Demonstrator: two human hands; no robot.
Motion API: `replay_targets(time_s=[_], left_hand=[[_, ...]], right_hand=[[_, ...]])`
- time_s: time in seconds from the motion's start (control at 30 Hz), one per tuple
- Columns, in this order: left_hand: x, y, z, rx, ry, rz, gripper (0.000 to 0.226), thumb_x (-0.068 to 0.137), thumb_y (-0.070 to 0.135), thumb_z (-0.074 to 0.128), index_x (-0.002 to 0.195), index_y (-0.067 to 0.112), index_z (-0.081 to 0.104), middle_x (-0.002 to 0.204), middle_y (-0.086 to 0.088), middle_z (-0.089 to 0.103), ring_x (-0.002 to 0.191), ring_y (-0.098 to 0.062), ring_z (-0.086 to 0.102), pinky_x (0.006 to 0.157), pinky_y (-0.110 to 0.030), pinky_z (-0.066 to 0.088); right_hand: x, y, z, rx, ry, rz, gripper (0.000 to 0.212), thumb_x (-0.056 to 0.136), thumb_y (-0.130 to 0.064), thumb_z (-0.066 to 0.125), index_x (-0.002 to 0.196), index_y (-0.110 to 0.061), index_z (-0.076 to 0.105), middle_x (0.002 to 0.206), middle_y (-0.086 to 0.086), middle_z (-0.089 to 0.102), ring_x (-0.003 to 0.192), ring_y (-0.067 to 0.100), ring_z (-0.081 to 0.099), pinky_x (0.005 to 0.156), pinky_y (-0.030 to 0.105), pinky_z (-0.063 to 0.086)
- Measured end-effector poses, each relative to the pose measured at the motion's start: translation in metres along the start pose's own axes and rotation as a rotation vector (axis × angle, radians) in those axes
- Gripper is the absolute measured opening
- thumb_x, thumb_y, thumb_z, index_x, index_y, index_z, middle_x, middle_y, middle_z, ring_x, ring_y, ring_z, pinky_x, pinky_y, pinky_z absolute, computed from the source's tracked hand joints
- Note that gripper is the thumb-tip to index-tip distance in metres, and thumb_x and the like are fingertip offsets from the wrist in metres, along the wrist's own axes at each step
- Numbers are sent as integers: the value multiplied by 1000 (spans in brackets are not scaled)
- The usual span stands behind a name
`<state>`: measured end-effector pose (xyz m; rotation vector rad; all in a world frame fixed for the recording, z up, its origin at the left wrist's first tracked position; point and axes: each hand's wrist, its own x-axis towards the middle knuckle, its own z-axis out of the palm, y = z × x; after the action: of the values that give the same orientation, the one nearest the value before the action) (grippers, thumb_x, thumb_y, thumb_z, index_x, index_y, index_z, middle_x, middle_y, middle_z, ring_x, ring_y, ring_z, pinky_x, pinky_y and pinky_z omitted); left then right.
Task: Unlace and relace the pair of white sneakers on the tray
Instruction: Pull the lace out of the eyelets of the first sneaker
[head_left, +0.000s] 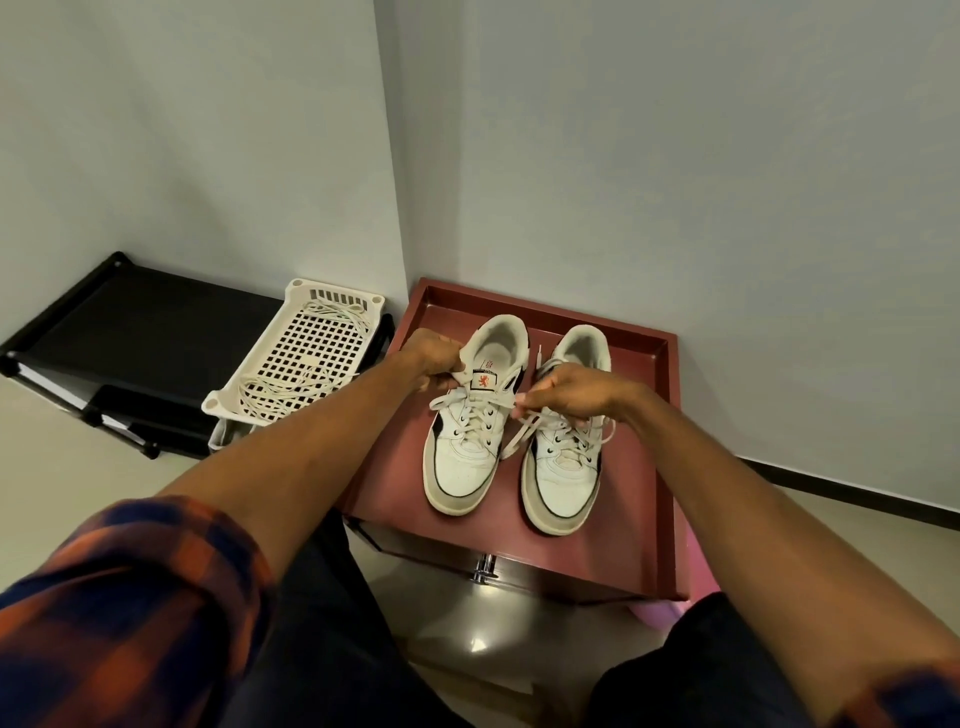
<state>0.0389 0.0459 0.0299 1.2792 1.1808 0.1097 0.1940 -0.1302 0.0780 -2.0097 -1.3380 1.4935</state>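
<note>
Two white sneakers stand side by side on a dark red tray (644, 467), toes toward me. The left sneaker (462, 462) is laced, with a red emblem on its tongue. My left hand (434, 358) grips that shoe's collar and lace at its left side. My right hand (571, 392) pinches a white lace end (519, 434) between the two shoes. It covers the tongue and upper eyelets of the right sneaker (563, 483). That lace trails down across the gap between the shoes.
A white plastic basket (296, 358) holding loose white laces sits left of the tray on a black shoe rack (119, 332). Walls form a corner right behind the tray. A pink object (660, 608) shows under the tray's right front corner.
</note>
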Motion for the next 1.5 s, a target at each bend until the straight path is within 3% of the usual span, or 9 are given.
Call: replay_targets(time_s=[0.2, 0.33, 0.47, 0.63, 0.83, 1.0, 1.3, 1.43, 1.5], left_hand=[[-1, 1, -2, -1, 1, -4, 25, 91, -13, 56, 107, 1, 69, 90, -16, 68, 68, -21, 66, 40, -24, 52], [-4, 1, 2, 32, 4, 27, 25, 90, -14, 57, 108, -3, 69, 91, -19, 68, 63, -21, 64, 37, -21, 46], [1, 0, -2, 38, -8, 17, 27, 91, -13, 56, 109, 1, 70, 101, -21, 71, 71, -22, 68, 43, -26, 54], [1, 4, -1, 74, -19, 23, 24, 90, -15, 54, 87, 5, 65, 82, -17, 66, 66, -23, 64, 51, -31, 55], [4, -2, -3, 41, -32, 22, 27, 87, -15, 53, 87, 7, 70, 94, -21, 67, 79, -29, 64, 66, -37, 53], [2, -3, -6, 11, -52, 5, 29, 89, -14, 53, 90, 10, 70, 98, -19, 69, 82, -25, 65, 65, -32, 55], [-2, -3, -5, -3, -38, 4, 29, 89, -13, 54, 89, 12, 69, 99, -18, 71, 78, -24, 68, 59, -30, 57], [2, -5, -4, 5, -34, 8, 31, 88, -14, 54, 86, 13, 69, 93, -17, 71, 78, -26, 67, 76, -41, 58], [1, -4, -5, 15, -23, 8, 31, 88, -14, 55, 84, 13, 68, 88, -14, 70, 73, -23, 66, 70, -38, 58]], right_hand=[[-10, -4, -1, 182, -267, 125, 38, 93, -9, 56, 60, -11, 74, 79, 13, 69, 64, 11, 59, 70, 25, 51], [-10, 12, -7, 107, -185, 253, 15, 88, -5, 70, 98, -9, 81, 92, 7, 69, 78, 9, 62, 82, 36, 61], [3, -1, -16, -92, 163, 137, 16, 84, -23, 82, 98, -17, 80, 85, -9, 75, 72, 11, 65, 60, 27, 56], [29, -47, 3, -548, 581, -37, 7, 85, -35, 73, 88, -34, 78, 90, -16, 73, 86, 11, 66, 74, 29, 49], [68, -55, 41, -719, 441, 31, 24, 88, -40, 69, 102, -21, 75, 98, 1, 70, 95, 23, 67, 74, 33, 50], [70, -59, 38, -742, 348, 29, 13, 91, -37, 66, 96, -29, 76, 92, -5, 69, 92, 19, 65, 75, 33, 48], [68, -49, 41, -728, 417, -13, 17, 86, -40, 71, 86, -23, 72, 82, -5, 65, 84, 19, 63, 70, 31, 44], [68, -40, 39, -368, 377, -36, 19, 81, -31, 79, 69, -16, 75, 75, 4, 72, 69, 15, 63, 66, 38, 52], [60, -35, 27, -140, 255, -67, 21, 73, -28, 80, 70, -7, 76, 87, 18, 73, 69, 17, 60, 73, 47, 55]])
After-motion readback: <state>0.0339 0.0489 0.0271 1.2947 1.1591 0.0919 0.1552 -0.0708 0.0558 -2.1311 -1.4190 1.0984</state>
